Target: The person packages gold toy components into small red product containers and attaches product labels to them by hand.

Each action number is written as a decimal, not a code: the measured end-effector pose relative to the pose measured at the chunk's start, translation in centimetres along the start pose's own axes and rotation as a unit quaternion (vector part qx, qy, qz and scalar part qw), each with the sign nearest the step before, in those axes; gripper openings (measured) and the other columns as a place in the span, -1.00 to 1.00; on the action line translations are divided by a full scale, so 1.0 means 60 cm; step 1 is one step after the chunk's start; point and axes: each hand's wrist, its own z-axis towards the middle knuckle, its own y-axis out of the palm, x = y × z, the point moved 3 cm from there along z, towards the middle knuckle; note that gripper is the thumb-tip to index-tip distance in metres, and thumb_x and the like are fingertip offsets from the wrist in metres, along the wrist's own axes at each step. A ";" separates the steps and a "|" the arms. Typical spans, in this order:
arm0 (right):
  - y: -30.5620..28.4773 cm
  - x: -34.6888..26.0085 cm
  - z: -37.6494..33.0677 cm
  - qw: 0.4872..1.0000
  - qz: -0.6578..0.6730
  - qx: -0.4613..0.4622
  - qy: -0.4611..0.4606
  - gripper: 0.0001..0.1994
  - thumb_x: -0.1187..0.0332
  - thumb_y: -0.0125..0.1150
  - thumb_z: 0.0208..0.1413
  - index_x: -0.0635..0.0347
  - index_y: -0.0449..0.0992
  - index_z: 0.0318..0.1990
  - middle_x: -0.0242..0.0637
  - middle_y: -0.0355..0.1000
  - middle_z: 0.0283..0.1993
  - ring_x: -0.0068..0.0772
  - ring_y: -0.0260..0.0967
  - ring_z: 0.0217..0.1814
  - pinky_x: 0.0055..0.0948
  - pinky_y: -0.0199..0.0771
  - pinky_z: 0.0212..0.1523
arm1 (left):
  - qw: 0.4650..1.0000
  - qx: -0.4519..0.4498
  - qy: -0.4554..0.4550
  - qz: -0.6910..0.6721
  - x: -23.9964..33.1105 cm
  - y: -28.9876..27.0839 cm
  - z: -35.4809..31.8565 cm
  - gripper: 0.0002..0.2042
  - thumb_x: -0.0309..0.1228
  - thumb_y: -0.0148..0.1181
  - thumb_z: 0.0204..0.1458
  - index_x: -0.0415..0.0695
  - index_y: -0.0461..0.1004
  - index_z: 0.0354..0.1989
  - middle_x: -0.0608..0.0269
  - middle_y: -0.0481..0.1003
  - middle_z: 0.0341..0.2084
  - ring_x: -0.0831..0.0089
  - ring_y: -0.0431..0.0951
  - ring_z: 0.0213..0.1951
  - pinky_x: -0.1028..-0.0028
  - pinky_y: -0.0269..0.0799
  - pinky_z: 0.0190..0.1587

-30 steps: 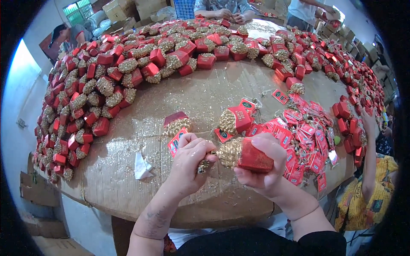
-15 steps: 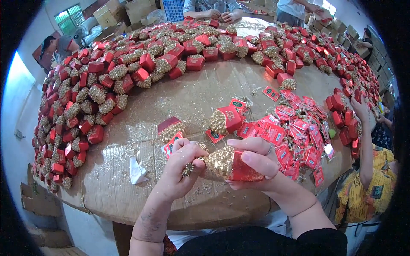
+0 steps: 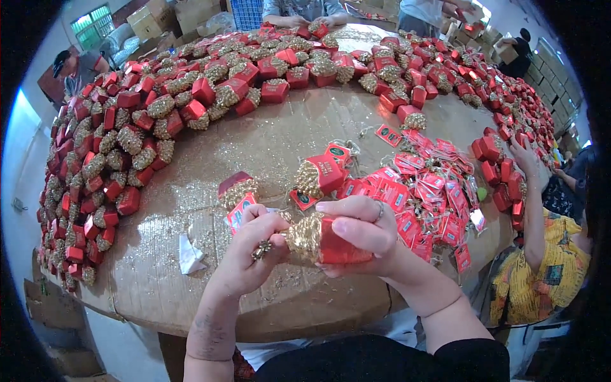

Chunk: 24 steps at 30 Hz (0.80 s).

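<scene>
While the right hand (image 3: 358,232) wrapped its fingers around a red box with a gold glitter top (image 3: 321,240), holding it on its side just above the near edge of the round table (image 3: 280,140), the left hand (image 3: 249,254) was closed in a pinch at the box's glittery end, where a small gold ornament (image 3: 261,249) showed between its fingertips. A red tag (image 3: 237,212) lay just behind the left hand. Two more such boxes (image 3: 320,176) stood near, beside a loose heap of red tags (image 3: 426,191). A crumpled white scrap (image 3: 189,254) lay to the left. Finished boxes (image 3: 127,140) were piled along the far rim. At the right, another person's hand (image 3: 523,153) reached onto the table.
</scene>
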 end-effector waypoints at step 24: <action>-0.303 0.412 -0.069 0.618 -0.555 -0.274 0.485 -0.20 -0.15 0.35 -0.20 0.05 0.24 0.18 0.08 0.46 -0.06 0.14 0.42 0.01 -0.11 0.38 0.07 | 0.974 0.162 -0.028 0.157 -0.022 -0.019 0.004 -0.72 -0.26 -0.04 0.24 -0.20 0.40 -0.41 0.17 0.43 -0.53 0.16 0.39 -0.41 0.30 0.26 -0.15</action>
